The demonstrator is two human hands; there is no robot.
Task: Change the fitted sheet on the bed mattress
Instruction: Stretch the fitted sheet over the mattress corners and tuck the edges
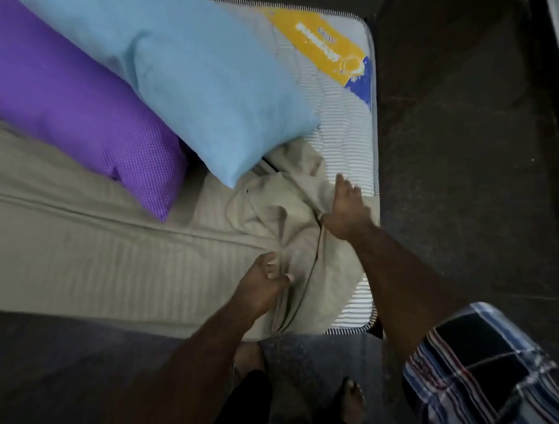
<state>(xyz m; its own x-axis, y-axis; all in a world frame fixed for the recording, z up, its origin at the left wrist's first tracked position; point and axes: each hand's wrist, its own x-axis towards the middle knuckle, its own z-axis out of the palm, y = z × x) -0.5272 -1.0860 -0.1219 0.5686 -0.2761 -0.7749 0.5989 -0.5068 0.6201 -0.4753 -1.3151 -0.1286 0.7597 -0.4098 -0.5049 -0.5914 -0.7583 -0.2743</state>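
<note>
A beige fitted sheet [81, 252] covers most of the mattress and is pulled off its right end, where it lies bunched. The bare striped mattress [348, 138] shows there, with a yellow and blue label near the far corner. My left hand [263, 281] grips a fold of the bunched sheet near the front edge. My right hand [345, 209] pinches the sheet between thumb and palm, its fingers stretched out toward the bare mattress.
A light blue pillow [195, 74] and a purple pillow [74, 99] lie on the bed, the blue one partly over the bare mattress. Dark floor [461, 139] surrounds the bed at right and in front. My feet stand at the front edge.
</note>
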